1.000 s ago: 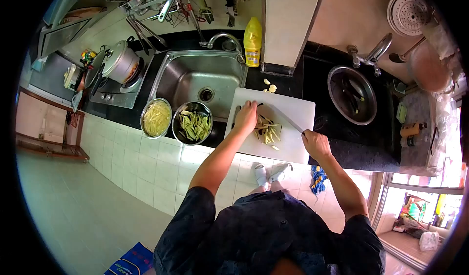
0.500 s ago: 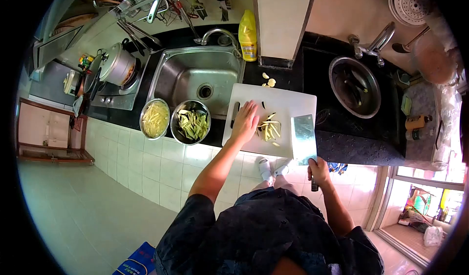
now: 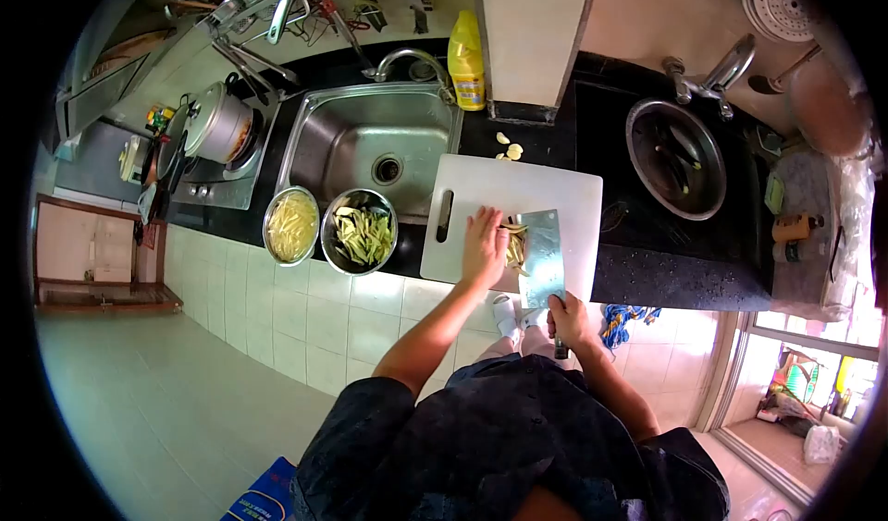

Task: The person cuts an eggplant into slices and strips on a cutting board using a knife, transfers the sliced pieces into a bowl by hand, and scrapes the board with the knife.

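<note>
My right hand (image 3: 568,321) grips the handle of a broad cleaver (image 3: 540,255), whose blade lies over the white cutting board (image 3: 573,208). Between the blade and my left hand is a small heap of pale, dark-skinned eggplant strips (image 3: 515,245). My left hand (image 3: 485,244) rests on the board with fingers stretched out, its edge against the strips. To the left, a steel bowl (image 3: 324,244) holds more eggplant strips (image 3: 363,236). Beside it stands a second bowl of thin pale yellow shreds (image 3: 292,228).
A steel sink (image 3: 319,142) lies behind the bowls. Peeled garlic cloves (image 3: 510,153) and a yellow bottle (image 3: 467,63) are behind the board. At right, a metal basin (image 3: 638,174) holds dark whole eggplants (image 3: 686,147). A pot (image 3: 215,125) stands on the stove at left.
The cleaver in my right hand has moved left across the board, up to the strips. My left hand has shifted slightly right and down, so the strips are gathered between hand and blade.
</note>
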